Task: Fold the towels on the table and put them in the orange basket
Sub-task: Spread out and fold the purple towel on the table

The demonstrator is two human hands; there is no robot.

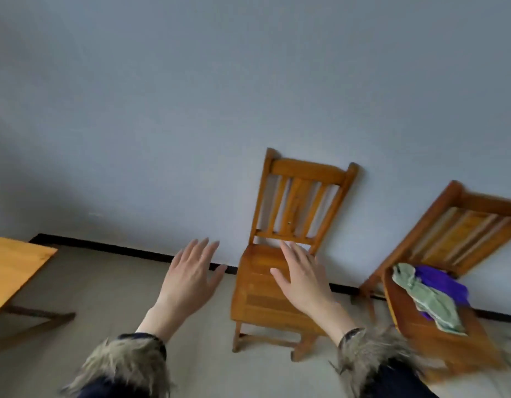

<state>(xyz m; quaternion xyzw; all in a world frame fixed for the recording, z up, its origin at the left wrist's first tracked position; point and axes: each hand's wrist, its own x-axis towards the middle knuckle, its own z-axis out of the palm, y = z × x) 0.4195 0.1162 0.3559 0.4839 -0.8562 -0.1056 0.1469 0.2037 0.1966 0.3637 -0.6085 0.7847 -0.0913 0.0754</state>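
Both of my hands are raised in front of me with fingers straight and spread, holding nothing. My left hand [191, 274] hangs over the floor. My right hand [301, 275] is in front of the seat of a wooden chair [303, 193]. An orange-brown basket [438, 337] sits at the right and holds a pale green towel [423, 297] and a purple towel [441, 282], both crumpled. A corner of the wooden table [13, 268] shows at the left edge; no towel is visible on that part.
A second wooden chair [461, 228] stands behind the basket at the right, against the grey wall. A black skirting strip [119, 248] runs along the wall's foot. Beige floor lies between the table and the chairs. The view is tilted and blurred.
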